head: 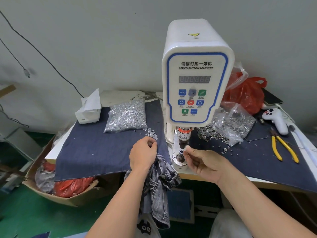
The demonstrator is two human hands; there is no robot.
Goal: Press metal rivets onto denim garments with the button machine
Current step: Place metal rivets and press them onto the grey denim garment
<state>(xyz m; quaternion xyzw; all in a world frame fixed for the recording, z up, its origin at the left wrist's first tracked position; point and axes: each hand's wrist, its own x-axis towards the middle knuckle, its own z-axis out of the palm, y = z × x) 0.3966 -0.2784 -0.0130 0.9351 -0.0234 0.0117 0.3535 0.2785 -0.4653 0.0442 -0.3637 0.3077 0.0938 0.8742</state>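
- Faded blue denim garment (159,182) hangs off the table's (192,176) near edge, under your left hand (143,156).
- Left fingers pinch small silver rivets (151,135).
- Right hand (204,164) pinches something tiny beside the white button machine's (197,73) lower die (180,152).

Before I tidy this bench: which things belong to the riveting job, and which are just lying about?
In use:
button machine
denim garment
bag of rivets
loose rivets
bag of rings
left hand
right hand

Lying about:
yellow pliers
white controller
red bag
tissue box
phone
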